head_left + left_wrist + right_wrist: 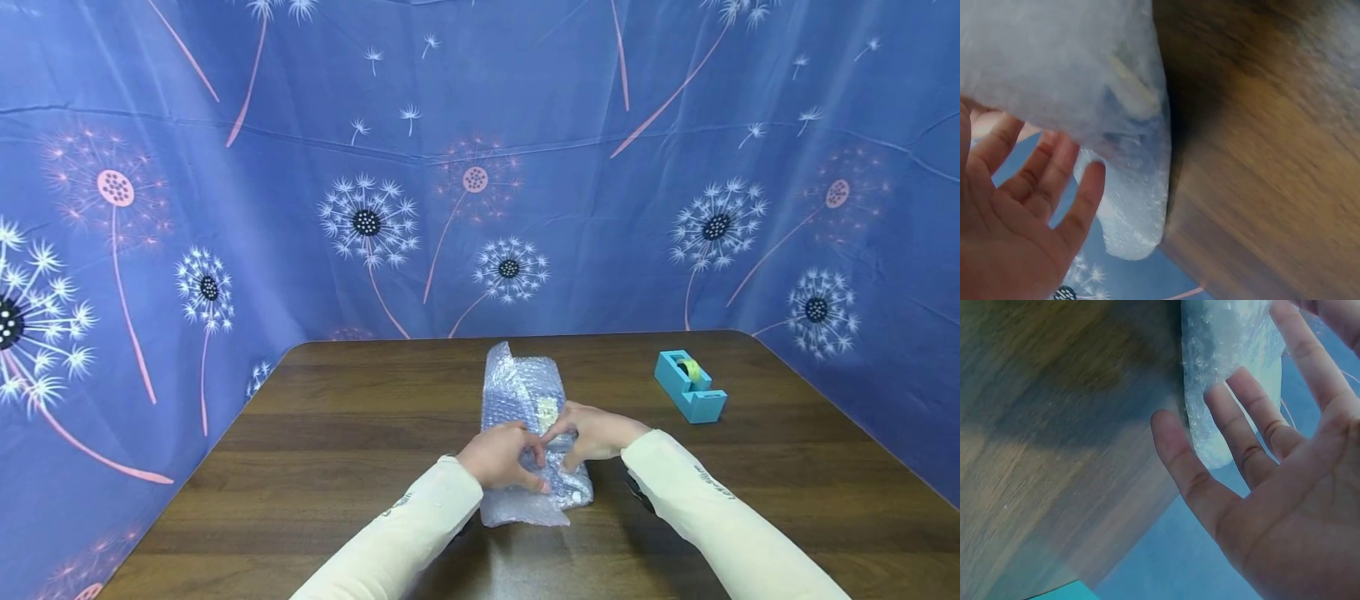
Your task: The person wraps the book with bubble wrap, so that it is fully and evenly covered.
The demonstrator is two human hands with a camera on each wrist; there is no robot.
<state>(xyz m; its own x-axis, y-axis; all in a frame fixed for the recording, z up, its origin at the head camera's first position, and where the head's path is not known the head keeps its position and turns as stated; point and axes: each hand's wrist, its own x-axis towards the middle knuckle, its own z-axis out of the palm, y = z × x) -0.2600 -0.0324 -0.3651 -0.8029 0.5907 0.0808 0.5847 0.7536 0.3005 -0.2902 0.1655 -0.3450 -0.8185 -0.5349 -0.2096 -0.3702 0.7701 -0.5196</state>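
While both hands met over the bubble wrap (528, 433), the left hand (501, 457) lay on its near half with fingers (534, 457) bent down onto the plastic, thumb toward the right hand (592, 433). From the left wrist view, those fingers (1035, 181) were only gently bent and spread against the underside of the wrap (1085, 81), pressing rather than pinching it. The right hand rested just beside the left, its fingertips (551, 435) touching the wrap near a small yellowish piece (547, 411) that showed through the plastic; what that piece was could not be told. From the right wrist view, the right fingers (1241, 431) were straight and fanned apart, their tips against the wrap (1229, 362), with nothing gripped. Both arms wore cream sleeves (420, 525). The wrap lay near the middle of the table (315, 467), a loose bundle running away from the person, its far flap (498, 375) standing partly upright while the near end lay flat on the wood. A teal tape dispenser (690, 387) with a yellowish roll stood well apart to the right, toward the far edge. Blue cloth (225, 208) printed with dandelions hung behind the table and at both sides.
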